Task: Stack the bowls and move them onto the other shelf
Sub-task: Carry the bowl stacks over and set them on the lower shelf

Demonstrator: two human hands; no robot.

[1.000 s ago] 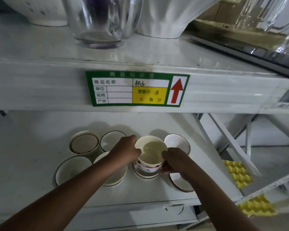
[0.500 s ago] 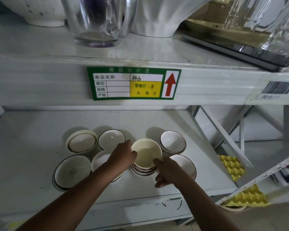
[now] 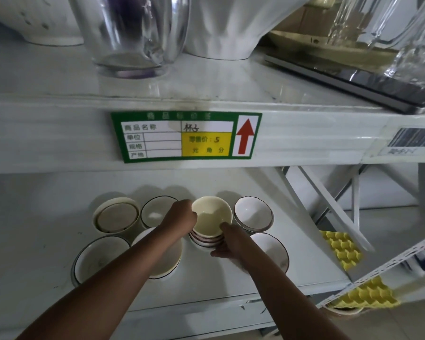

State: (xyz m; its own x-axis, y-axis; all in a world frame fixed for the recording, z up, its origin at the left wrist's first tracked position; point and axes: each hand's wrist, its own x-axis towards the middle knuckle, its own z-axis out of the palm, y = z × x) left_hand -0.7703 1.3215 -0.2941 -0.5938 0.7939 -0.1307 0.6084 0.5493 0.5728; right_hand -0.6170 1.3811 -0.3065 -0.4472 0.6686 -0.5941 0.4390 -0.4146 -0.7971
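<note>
Up top, a clear glass vase [image 3: 133, 35] stands near the front edge, a white vessel [image 3: 221, 25] just behind it. A green price label [image 3: 185, 137] with a red arrow sticks to that edge. Yellow egg trays [image 3: 342, 250] lie off right, below.

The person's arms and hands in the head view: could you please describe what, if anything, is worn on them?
Nothing is worn that shows. Both forearms are bare up to the bottom edge of the picture, with no sleeves, gloves, watch or bracelet in sight. The left hand and right hand are bare too, and no rings are visible on the fingers.
</note>
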